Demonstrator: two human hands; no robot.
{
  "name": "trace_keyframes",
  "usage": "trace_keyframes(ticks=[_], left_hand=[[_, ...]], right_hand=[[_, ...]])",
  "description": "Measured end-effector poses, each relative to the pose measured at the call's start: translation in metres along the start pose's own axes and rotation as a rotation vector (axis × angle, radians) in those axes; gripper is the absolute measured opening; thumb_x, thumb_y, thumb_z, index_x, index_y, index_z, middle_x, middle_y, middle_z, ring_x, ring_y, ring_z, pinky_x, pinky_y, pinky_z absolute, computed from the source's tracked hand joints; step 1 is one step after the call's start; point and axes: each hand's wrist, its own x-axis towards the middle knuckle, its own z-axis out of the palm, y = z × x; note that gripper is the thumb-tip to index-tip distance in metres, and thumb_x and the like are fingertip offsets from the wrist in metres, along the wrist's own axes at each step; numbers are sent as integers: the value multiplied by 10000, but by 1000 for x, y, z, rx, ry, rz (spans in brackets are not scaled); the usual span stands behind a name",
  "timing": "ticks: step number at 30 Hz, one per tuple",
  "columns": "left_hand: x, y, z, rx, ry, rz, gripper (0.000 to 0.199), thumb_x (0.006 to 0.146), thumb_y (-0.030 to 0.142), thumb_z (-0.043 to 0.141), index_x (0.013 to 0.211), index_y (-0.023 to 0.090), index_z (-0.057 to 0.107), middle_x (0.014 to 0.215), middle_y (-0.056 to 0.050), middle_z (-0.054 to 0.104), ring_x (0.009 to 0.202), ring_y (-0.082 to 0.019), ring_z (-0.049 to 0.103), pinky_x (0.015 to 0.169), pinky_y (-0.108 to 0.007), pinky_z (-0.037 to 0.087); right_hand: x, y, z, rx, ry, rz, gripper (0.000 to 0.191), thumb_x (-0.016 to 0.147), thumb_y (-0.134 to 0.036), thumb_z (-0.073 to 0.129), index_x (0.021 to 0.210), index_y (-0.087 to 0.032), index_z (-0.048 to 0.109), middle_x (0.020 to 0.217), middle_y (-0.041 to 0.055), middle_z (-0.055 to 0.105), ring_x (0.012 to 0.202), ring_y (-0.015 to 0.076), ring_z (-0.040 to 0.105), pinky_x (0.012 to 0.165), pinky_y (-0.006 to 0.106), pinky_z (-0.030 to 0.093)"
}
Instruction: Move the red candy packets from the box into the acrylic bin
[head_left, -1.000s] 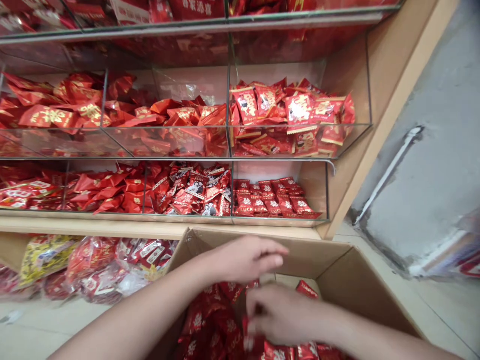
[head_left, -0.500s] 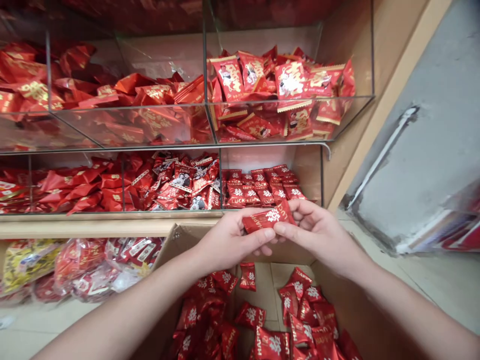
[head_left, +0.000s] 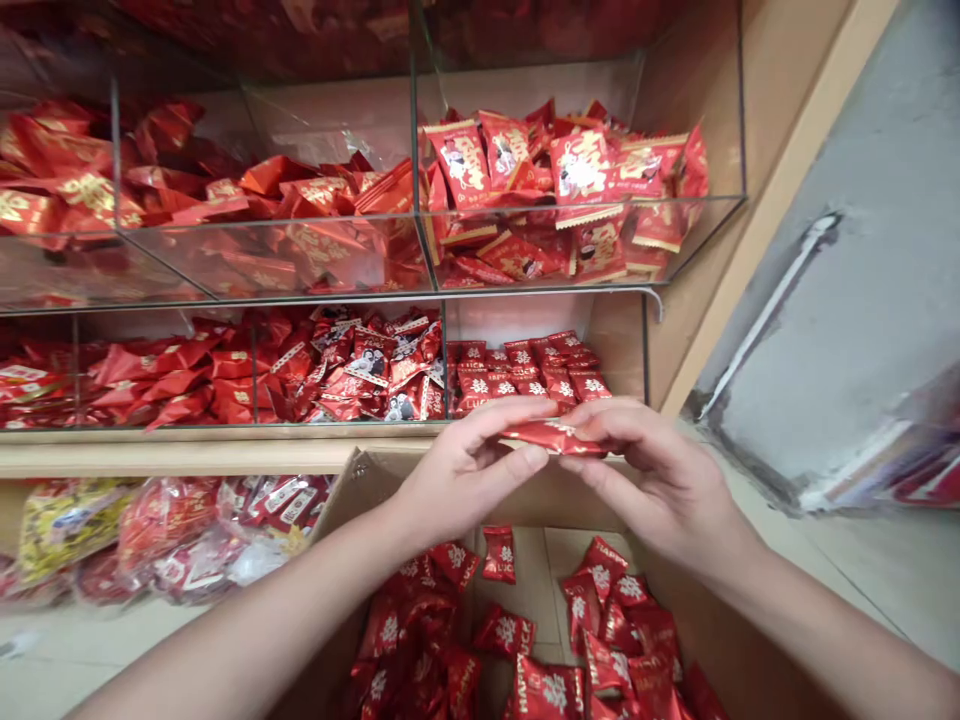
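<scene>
Between my two hands is a red wrapped candy (head_left: 551, 436), seen nearly edge-on above a cardboard box. My left hand (head_left: 480, 460) grips its left end between thumb and fingers. My right hand (head_left: 652, 470) pinches the right end, thumb below and fingers on top. Under my hands, the open cardboard box (head_left: 375, 492) holds many loose red candies (head_left: 551, 690) with silver symbols and gold lettering. Just beyond my fingers, a lower shelf compartment contains neat rows of similar red candies (head_left: 525, 375), partly hidden by my hands.
Clear dividers split the shelves into compartments of red candies; an upper bin (head_left: 585, 170) has gold-edged packets. Bagged candies (head_left: 169, 525) lie below the shelf (head_left: 187, 457) at left. A wooden side panel (head_left: 780, 190) and a grey wall (head_left: 862, 300) stand at right.
The candy has tipped from showing its printed face to nearly edge-on. My right fingers have moved over its top, and my left fingers have risen behind it.
</scene>
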Motion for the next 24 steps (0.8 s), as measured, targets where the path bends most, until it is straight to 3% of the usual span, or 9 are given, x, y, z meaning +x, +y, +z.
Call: trace_keyframes(ticks=[3, 6, 8, 11, 14, 16, 19, 24], left_hand=[[0, 1, 4, -279, 47, -150, 488, 764, 352, 554, 1210, 195, 433, 891, -67, 632, 767, -144, 596, 655, -248, 478], [3, -1, 7, -336, 128, -228, 469, 717, 269, 621, 1141, 150, 460, 750, -20, 620, 590, -81, 566, 572, -195, 470], [5, -3, 8, -328, 196, -206, 466, 675, 198, 656, 1100, 147, 471, 829, -28, 620, 628, -83, 569, 589, -196, 481], [7, -6, 8, -361, 251, -130, 566, 648, 144, 668, 1148, 170, 405, 857, -24, 615, 694, -105, 581, 638, -226, 491], [6, -6, 7, -359, 252, -118, 617, 636, 133, 677, 1174, 184, 379, 843, -10, 613, 710, -99, 573, 680, -229, 472], [4, -4, 5, -286, 206, -166, 502, 647, 184, 678, 1104, 170, 469, 795, 0, 611, 679, -87, 556, 669, -216, 453], [1, -1, 2, -126, 122, -214, 242, 699, 291, 632, 887, 142, 602, 707, 2, 601, 641, -84, 527, 641, -210, 427], [0, 2, -3, -46, 119, -185, 261, 764, 360, 543, 680, 128, 629, 616, 9, 551, 580, -70, 473, 565, -192, 376]], right_hand=[[1, 1, -2, -187, 15, -159, 289, 727, 6, 475, 906, -217, 519, 962, 68, 516, 925, 176, 510, 760, 337, 459], [-1, 0, 3, -199, -41, -149, 330, 726, 18, 424, 941, -205, 538, 1012, 82, 503, 977, 179, 495, 805, 348, 443], [-2, -2, 7, -49, -19, 22, 314, 767, -40, 419, 1008, -213, 521, 1054, 83, 511, 990, 178, 507, 813, 354, 448], [-2, -3, 14, 275, 30, 416, 260, 808, -229, 477, 1066, -209, 471, 913, 57, 576, 743, 144, 592, 648, 312, 509], [-1, -3, 18, 406, -74, 617, 200, 784, -354, 517, 870, -174, 523, 656, 0, 568, 552, 112, 556, 550, 268, 488], [-2, -2, 18, 344, -163, 610, 206, 792, -375, 503, 764, -172, 522, 614, -7, 552, 567, 112, 543, 553, 253, 461], [-4, -2, 16, 142, -249, 480, 200, 813, -369, 474, 741, -184, 500, 648, -13, 515, 595, 109, 492, 541, 236, 408], [0, -7, 10, -3, -417, 309, 319, 873, -345, 358, 602, -184, 406, 561, -33, 405, 523, 88, 386, 481, 214, 314]])
